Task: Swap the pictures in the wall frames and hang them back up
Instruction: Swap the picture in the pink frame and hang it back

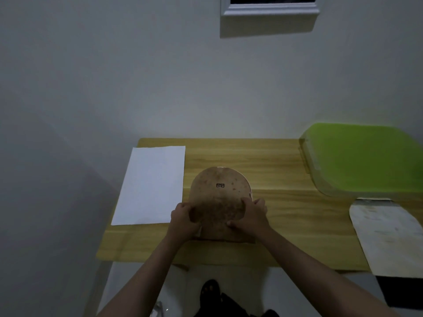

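Note:
An arch-topped picture frame [220, 193] lies face down on the wooden table [286, 170], its brown stained backing board up with a small metal hanger near the top. My left hand [184, 217] grips its left edge, fingers curled onto the backing. My right hand [251, 215] holds the right edge, thumb pressed on the board. A white sheet of paper [151, 184] lies flat to the left of the frame. A second arch-shaped, off-white stained piece [389, 234] lies at the table's right edge. A white-framed picture [270, 8] hangs on the wall above.
A green lidded plastic box [366, 159] stands at the back right of the table. The grey wall rises just behind the table. Below the front edge I see the pale floor and a dark shoe [210, 291].

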Demonstrator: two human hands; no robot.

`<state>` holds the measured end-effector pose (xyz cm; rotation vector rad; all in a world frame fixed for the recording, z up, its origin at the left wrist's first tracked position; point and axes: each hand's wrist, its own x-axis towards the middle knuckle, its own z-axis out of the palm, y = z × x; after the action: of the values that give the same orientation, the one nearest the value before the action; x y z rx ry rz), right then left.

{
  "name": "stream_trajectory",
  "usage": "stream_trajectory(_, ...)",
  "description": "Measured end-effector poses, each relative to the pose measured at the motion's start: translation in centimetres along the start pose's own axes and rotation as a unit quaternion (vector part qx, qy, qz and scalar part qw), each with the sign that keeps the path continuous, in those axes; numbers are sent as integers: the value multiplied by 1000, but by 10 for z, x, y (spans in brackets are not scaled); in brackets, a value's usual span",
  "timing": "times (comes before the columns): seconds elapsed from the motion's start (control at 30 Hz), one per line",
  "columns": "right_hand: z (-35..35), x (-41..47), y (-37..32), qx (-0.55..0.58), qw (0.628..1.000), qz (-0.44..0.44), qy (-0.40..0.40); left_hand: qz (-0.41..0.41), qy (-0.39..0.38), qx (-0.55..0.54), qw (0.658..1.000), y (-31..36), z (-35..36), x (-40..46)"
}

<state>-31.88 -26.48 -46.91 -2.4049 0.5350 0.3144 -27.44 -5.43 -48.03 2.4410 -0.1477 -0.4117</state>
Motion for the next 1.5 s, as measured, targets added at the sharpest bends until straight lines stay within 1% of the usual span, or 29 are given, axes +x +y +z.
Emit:
stream_trajectory(0.23,1,1,4,-18,1000,12,17,3,-6,3,1000,-6,12,-1)
stream_trajectory(0.4,1,0,9,-16,1000,0,20,7,-17,5,1000,-12,16,-2)
stream_trajectory(0.6,4,1,17,-2,999,-19,33,21,-5,17,1000,-16,20,-1)
stream_trajectory(0.77,8,3,25,2,999,-35,28,21,-10,31,999,-18,21,-1)
stream_trajectory(0.93,8,5,34,-15,998,-58,1,28,-13,29,999,-18,17,1)
stream_trajectory(1.13,9,4,40,-25,997,-73,0,37,-26,42,998,-20,15,1)
stream_trajectory(1.27,4,11,41,-3,998,-67,-15,35,-32,44,998,-18,14,6)
stream_trajectory(1.4,-5,28,33,3,997,-70,29,28,-12,73,997,-9,7,24)
stream_trajectory(1.5,-13,48,23,-58,993,-98,42,45,-15,80,996,7,2,44)
